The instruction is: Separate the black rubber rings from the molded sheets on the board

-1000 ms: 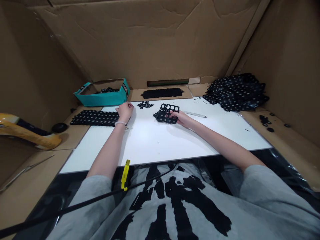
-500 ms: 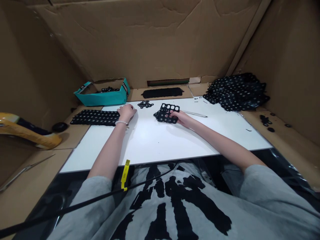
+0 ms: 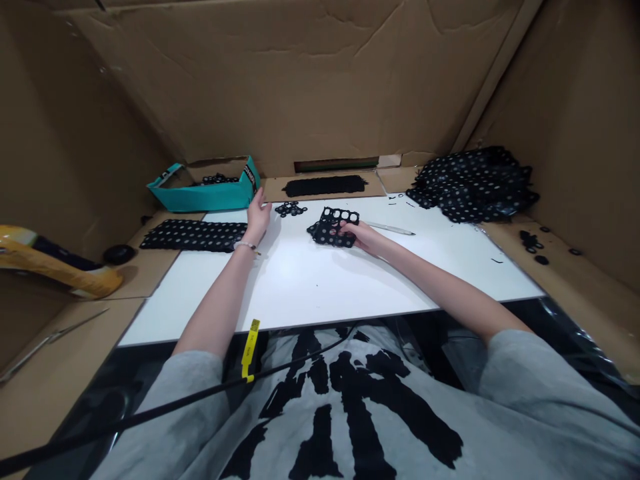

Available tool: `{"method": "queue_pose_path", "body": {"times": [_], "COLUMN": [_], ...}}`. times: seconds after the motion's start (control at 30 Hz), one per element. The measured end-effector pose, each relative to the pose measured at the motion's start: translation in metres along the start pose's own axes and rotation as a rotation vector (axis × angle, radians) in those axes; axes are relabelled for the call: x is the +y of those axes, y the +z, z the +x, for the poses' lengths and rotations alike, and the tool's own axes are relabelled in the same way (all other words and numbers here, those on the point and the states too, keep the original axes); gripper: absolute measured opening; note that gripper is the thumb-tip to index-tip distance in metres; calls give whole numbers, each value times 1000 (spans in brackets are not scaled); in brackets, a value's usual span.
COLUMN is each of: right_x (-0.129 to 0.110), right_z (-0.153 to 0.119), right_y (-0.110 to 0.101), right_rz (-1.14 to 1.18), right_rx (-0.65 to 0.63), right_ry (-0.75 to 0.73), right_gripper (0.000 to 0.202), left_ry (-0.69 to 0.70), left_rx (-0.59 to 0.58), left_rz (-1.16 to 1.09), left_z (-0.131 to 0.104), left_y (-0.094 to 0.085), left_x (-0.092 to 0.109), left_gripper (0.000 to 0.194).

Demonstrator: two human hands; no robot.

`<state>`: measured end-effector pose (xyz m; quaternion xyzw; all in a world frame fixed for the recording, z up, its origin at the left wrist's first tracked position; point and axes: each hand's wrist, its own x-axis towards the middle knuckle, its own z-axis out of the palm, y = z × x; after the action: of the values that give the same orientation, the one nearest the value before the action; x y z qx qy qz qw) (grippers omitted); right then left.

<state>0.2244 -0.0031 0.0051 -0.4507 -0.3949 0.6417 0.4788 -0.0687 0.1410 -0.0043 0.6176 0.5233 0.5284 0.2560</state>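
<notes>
My right hand (image 3: 367, 237) is closed on a small black perforated sheet (image 3: 331, 232), gripping its right side above the white board. Large openings line the sheet's upper edge, and smaller round holes fill the rest. My left hand (image 3: 259, 219) is open, fingers stretched away from me beside the right end of the teal box (image 3: 205, 199). Just right of those fingers lies a cluster of small black rings (image 3: 291, 209). A longer black perforated strip (image 3: 195, 235) lies left of my left wrist, partly hidden by it.
Behind my right hand lies a white pen (image 3: 393, 229) on the white board (image 3: 300, 287). A crumpled pile of black perforated sheets (image 3: 473, 183) sits at the back right. A dark strip (image 3: 325, 186) lies along the back. At left are tweezers (image 3: 55, 337) and a yellow-and-dark object (image 3: 95, 279).
My left hand has moved forward and slightly right, off the end of the long strip, and its fingers have stretched out. My right hand and the small sheet have stayed put.
</notes>
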Motion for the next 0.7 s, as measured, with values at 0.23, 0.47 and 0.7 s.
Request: {"method": "queue_pose_path", "body": {"times": [0.23,0.47,0.7], "right_x": [2,8,5], "right_z": [-4,2,2], "right_y": [4,1,2], "right_rz": [10,8,47], "right_rx": [-39,-15,-17], "right_ry": [-119,-179,-110], "right_gripper": [38,36,25], "left_ry": [251,571,462], "left_rx": [-308,-589,-559], "left_rz": [205,264,298], "left_z": [-32,-83,-94], "left_y": [16,47,57], "left_x": [48,100,100], "left_gripper": [28,30,28]}}
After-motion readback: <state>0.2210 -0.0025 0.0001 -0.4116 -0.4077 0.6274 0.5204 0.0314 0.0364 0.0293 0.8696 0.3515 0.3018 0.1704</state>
